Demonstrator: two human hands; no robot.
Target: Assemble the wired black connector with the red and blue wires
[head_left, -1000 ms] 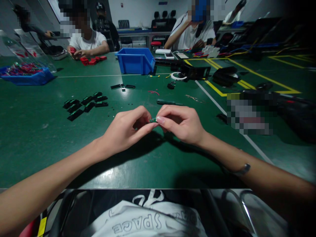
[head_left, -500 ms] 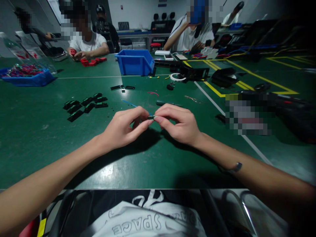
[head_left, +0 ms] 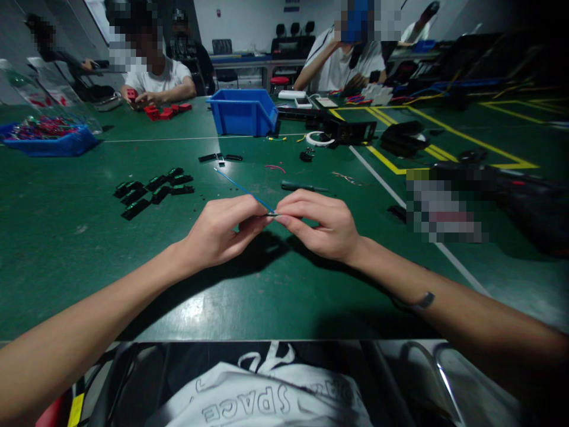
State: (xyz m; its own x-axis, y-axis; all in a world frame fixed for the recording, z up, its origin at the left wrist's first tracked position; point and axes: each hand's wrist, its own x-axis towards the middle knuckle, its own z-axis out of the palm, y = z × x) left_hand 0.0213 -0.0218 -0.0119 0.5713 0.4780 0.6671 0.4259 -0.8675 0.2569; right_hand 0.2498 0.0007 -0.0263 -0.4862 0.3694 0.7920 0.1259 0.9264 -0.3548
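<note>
Near the middle of the green table, my left hand (head_left: 226,231) and my right hand (head_left: 322,225) meet fingertip to fingertip. Both pinch a small, thin dark piece (head_left: 271,214), mostly covered by the fingers. A blue wire (head_left: 237,185) runs from the fingertips up and to the left, its free end above my left hand. Several black parts with green faces (head_left: 153,191) lie to the left of my hands. Just beyond my right hand is a dark green screwdriver-like tool (head_left: 302,187).
A blue bin (head_left: 242,112) stands at the back centre; a blue tray of coloured wires (head_left: 48,139) sits far left, beside clear bottles. Black parts and a white ring (head_left: 320,139) lie back right. People sit across the table, one holding a red block (head_left: 131,95).
The blue wire's free end has swung up and to the left, and more of the wire shows. The dark piece has tilted and looks thinner; my fingers have shifted slightly around it.
</note>
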